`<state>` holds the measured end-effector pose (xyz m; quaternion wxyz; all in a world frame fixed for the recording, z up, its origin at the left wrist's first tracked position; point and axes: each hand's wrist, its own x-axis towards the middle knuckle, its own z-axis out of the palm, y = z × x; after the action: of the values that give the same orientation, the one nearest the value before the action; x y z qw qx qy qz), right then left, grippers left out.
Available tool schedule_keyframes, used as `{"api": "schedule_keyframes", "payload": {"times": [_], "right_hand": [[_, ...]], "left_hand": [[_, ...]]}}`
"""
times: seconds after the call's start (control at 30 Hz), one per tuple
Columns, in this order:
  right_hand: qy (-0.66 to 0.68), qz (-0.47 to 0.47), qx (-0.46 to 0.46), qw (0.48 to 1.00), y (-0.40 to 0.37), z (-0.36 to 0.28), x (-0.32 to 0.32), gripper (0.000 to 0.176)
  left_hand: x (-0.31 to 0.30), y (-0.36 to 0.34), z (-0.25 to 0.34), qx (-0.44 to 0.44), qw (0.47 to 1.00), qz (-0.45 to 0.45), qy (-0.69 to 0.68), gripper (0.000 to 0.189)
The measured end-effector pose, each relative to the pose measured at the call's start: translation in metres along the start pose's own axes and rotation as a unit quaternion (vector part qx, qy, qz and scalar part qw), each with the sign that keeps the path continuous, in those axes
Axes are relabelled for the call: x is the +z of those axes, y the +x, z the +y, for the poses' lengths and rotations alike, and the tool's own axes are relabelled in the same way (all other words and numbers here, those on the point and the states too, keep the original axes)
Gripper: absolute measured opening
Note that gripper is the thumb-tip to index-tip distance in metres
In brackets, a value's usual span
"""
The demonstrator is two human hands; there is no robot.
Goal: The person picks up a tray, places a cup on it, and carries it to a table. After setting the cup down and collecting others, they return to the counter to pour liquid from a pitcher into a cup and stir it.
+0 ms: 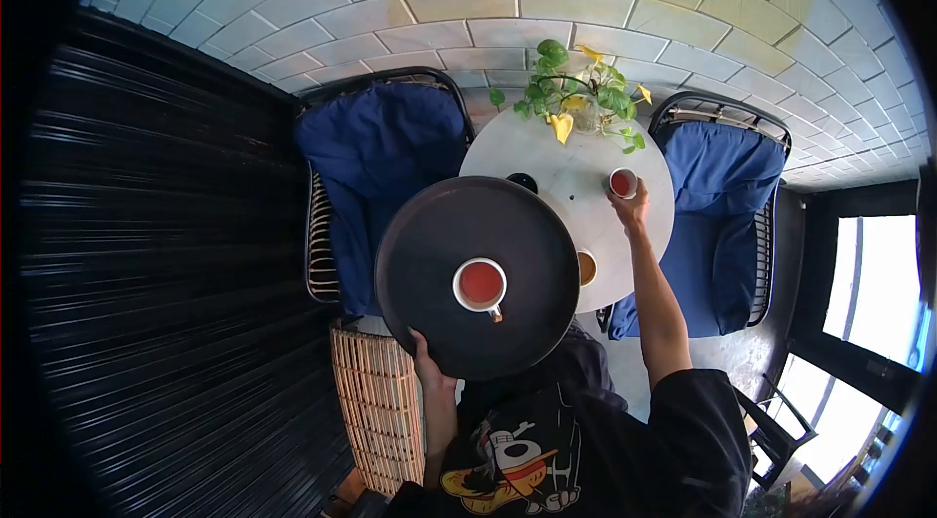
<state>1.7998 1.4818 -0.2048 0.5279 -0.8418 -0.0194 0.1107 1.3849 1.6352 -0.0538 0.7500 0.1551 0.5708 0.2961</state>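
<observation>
Left hand (427, 364): partly closed on tray (425, 254) at its near-left rim; thumb visible, other fingers hidden, exact opening cannot be told.
Tray: round, dark, in front of the body, overlapping part of the surface (517, 145).
Tray cup (479, 286): red drink, upright near tray's middle, handle toward the body.
Brown-drink cup (587, 269): just right of tray, partly hidden by it.
Right hand (631, 209): curled around held cup (623, 183), red drink, beyond tray and to its right; base contact with the surface cannot be told.
Step, judged: handling held cup over the surface, tray borne one-handed.
Next move calls for, judged: steady wrist, cup upright, tray level, no bump into brown-drink cup.
Dark round item (524, 182): just beyond tray, partly hidden, type unclear.
Plant (613, 98): beyond tray, toward the right, by the brick wall (556, 2).
Counts: trays 1; cups 3 (2 red, 1 brown); dark round items 1; plants 1; blue-cushioned chairs (386, 142) 2, one either side of tray.
</observation>
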Motion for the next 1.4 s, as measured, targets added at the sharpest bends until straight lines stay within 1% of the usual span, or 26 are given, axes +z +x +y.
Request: {"api": "schedule_keyframes", "payload": {"times": [0.07, 0.13, 0.17, 0.23, 0.27, 0.3, 0.33, 0.37, 0.4, 0.43, 0.47, 0.5, 0.53, 0.57, 0.6, 0.63, 0.7, 0.77, 0.83, 0.87, 0.93, 0.97, 1.07, 1.2, 1.33, 1.4], "right_hand": [[0.008, 0.010, 0.009, 1.000, 0.007, 0.017, 0.002, 0.053], [-0.028, 0.052, -0.084, 0.995, 0.010, 0.027, 0.003, 0.058], [-0.028, 0.051, -0.085, 0.995, 0.011, 0.032, 0.004, 0.058], [-0.060, 0.128, -0.018, 0.990, 0.002, 0.023, 0.005, 0.064], [-0.061, 0.126, -0.019, 0.990, -0.004, 0.019, 0.005, 0.064], [-0.021, 0.090, 0.083, 0.992, -0.010, 0.018, 0.005, 0.066], [0.019, 0.053, 0.183, 0.981, -0.017, 0.010, 0.005, 0.068], [0.012, -0.046, 0.209, 0.977, -0.026, 0.004, 0.002, 0.064], [-0.020, -0.133, 0.202, 0.970, -0.030, 0.016, 0.010, 0.062], [-0.001, -0.207, 0.172, 0.963, -0.044, 0.002, 0.016, 0.056], [-0.035, -0.229, 0.116, 0.966, -0.055, -0.013, 0.026, 0.060], [-0.132, -0.196, -0.077, 0.969, -0.065, -0.022, 0.036, 0.067], [-0.103, -0.241, -0.063, 0.963, -0.067, -0.033, 0.050, 0.083], [-0.102, -0.245, -0.064, 0.962, -0.067, -0.043, 0.064, 0.083], [-0.110, -0.232, -0.177, 0.950, -0.066, -0.049, 0.078, 0.090], [-0.116, -0.216, -0.288, 0.926, -0.063, -0.053, 0.091, 0.098], [-0.142, -0.229, -0.298, 0.916, -0.061, -0.058, 0.114, 0.102], [-0.167, -0.243, -0.311, 0.904, -0.058, -0.059, 0.130, 0.106], [-0.223, -0.267, -0.283, 0.894, -0.056, -0.064, 0.141, 0.102], [-0.222, -0.272, -0.286, 0.891, -0.055, -0.065, 0.144, 0.102], [-0.273, -0.288, -0.227, 0.889, -0.052, -0.069, 0.145, 0.099], [-0.274, -0.292, -0.229, 0.887, -0.051, -0.071, 0.143, 0.099], [-0.276, -0.228, -0.217, 0.908, -0.043, -0.071, 0.136, 0.092], [-0.279, -0.203, -0.198, 0.917, -0.019, -0.072, 0.115, 0.093], [-0.286, -0.176, -0.178, 0.925, 0.003, -0.063, 0.096, 0.097], [-0.249, -0.182, -0.201, 0.930, 0.007, -0.065, 0.087, 0.103]], "left_hand": [[-0.005, 0.002, -0.001, 0.004, 1.000, -0.013, -0.004, 0.067], [-0.006, 0.001, 0.000, 0.006, 1.000, -0.025, -0.006, 0.068], [-0.007, 0.001, 0.000, 0.006, 1.000, -0.024, -0.006, 0.069], [-0.007, 0.002, 0.001, 0.007, 1.000, -0.021, -0.007, 0.070], [-0.009, 0.002, 0.001, 0.008, 1.000, -0.013, -0.011, 0.071], [-0.011, 0.004, 0.001, 0.009, 1.000, -0.004, -0.016, 0.071], [-0.014, 0.005, 0.001, 0.010, 1.000, -0.004, -0.019, 0.071], [-0.017, 0.007, 0.001, 0.008, 1.000, -0.007, -0.028, 0.071], [-0.020, 0.008, 0.000, 0.006, 0.999, -0.009, -0.038, 0.072], [-0.023, 0.009, 0.000, 0.008, 0.999, -0.006, -0.041, 0.072], [-0.026, 0.009, 0.000, 0.004, 0.999, -0.005, -0.045, 0.072], [-0.029, 0.010, 0.000, 0.000, 0.999, -0.004, -0.049, 0.072], [-0.031, 0.011, -0.001, 0.002, 0.999, -0.001, -0.051, 0.072], [-0.034, 0.011, -0.002, 0.009, 0.999, -0.001, -0.052, 0.072], [-0.036, 0.011, -0.003, 0.016, 0.998, -0.001, -0.052, 0.071], [-0.036, 0.009, -0.002, 0.020, 0.998, 0.002, -0.054, 0.071], [-0.035, 0.005, -0.002, 0.016, 0.998, 0.026, -0.059, 0.072], [-0.040, 0.003, -0.004, 0.022, 0.997, 0.018, -0.067, 0.072], [-0.047, 0.004, -0.008, 0.028, 0.997, 0.010, -0.076, 0.072], [-0.050, 0.004, -0.010, 0.028, 0.996, 0.011, -0.084, 0.071], [-0.051, 0.002, -0.013, 0.029, 0.995, 0.015, -0.095, 0.071], [-0.049, 0.000, -0.013, 0.029, 0.995, 0.026, -0.088, 0.067], [-0.042, -0.007, -0.011, 0.026, 0.995, 0.034, -0.090, 0.064], [-0.040, -0.007, -0.010, 0.032, 0.995, 0.024, -0.089, 0.064], [-0.046, 0.007, -0.013, 0.022, 0.995, 0.029, -0.089, 0.064], [-0.049, 0.013, -0.013, 0.013, 0.994, 0.001, -0.105, 0.068]]}}
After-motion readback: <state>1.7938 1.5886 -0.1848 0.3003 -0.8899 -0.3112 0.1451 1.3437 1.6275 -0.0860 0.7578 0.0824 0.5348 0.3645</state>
